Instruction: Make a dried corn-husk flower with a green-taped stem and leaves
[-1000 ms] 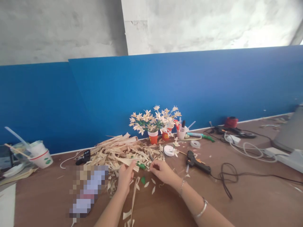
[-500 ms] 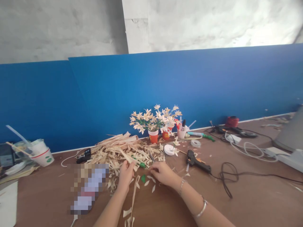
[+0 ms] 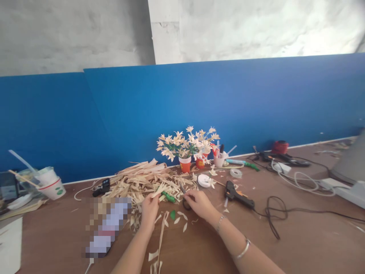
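Note:
My left hand [image 3: 150,211] pinches a pale strip of dried husk [image 3: 156,192] between thumb and fingers, over the edge of the husk pile. Just right of it lies a green wrapped piece [image 3: 169,196]. My right hand [image 3: 199,203] has its fingers closed at a pair of scissors; one dark handle loop [image 3: 186,205] shows beside the fingertips, and the grey blades [image 3: 181,187] point into the pile. The hand covers the rest of the handles. Between my hands, on the brown table, are small cut petals [image 3: 176,220] and a green scrap [image 3: 172,214].
Husk strips [image 3: 137,175] are heaped at the back. Behind stand red cups [image 3: 185,166] of pale husk flowers [image 3: 178,142]. To the right are a white tape roll [image 3: 203,180], a black glue gun [image 3: 238,196] and its looping cable [image 3: 275,217]. A paper cup [image 3: 54,189] stands left.
My right hand has shifted slightly right and up, uncovering the dark scissor loop. My left hand has drawn a little left, and the husk strip in it has moved with it.

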`<state>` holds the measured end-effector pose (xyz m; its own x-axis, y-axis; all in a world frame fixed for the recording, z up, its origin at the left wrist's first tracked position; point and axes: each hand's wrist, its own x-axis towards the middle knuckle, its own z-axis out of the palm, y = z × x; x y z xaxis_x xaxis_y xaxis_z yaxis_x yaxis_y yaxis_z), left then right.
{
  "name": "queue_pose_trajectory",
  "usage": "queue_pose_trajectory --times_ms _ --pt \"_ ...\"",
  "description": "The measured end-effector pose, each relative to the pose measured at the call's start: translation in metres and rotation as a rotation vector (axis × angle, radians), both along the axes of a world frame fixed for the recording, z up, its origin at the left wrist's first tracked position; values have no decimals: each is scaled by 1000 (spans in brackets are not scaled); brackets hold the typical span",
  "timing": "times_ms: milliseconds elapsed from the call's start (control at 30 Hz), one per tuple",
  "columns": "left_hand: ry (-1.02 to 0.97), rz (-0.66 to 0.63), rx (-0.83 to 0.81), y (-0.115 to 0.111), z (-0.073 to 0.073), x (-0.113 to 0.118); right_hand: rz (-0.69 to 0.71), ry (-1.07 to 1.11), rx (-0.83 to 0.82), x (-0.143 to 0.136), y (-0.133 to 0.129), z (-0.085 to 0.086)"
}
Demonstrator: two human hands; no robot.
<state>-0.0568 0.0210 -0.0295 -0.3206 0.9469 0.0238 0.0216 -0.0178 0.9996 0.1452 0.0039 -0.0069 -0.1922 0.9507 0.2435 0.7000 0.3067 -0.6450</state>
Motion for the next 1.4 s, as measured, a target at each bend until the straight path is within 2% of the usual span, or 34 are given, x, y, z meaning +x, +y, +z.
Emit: queue_pose_trajectory --times_ms 100,267,333,400,500,600,700,867,1000,1133,1200,1300,1400 --pt "0 -16 30 -3 5 3 1 -74 -32 0 -1 0" --pt "-117 -32 142 -7 15 5 10 -141 -35 0 -2 -2" --pt "-40 -58 215 -7 17 4 -8 -129 -39 1 -1 -3" --pt "140 -134 316 -10 18 5 -16 -114 -26 1 0 -4" --pt "404 -358 455 -16 20 9 11 -103 21 1 1 -6" --pt "556 -570 456 -25 20 16 44 -103 33 0 0 -6" --pt "609 -624 415 -28 17 20 47 -107 27 -1 -1 -6" --pt "614 -532 407 -24 12 18 37 -128 104 -2 0 -8" --pt "595 -295 489 -19 16 13 47 -210 233 -7 3 -12" --pt "605 -81 518 -10 16 2 70 -307 247 -13 4 -14" --pt "689 -8 461 -4 10 -4 74 -342 237 -14 5 -15" --pt "894 35 380 2 -1 -9 97 -376 244 -16 6 -15" --pt "1042 79 357 1 -4 -8 152 -386 250 -17 7 -16"
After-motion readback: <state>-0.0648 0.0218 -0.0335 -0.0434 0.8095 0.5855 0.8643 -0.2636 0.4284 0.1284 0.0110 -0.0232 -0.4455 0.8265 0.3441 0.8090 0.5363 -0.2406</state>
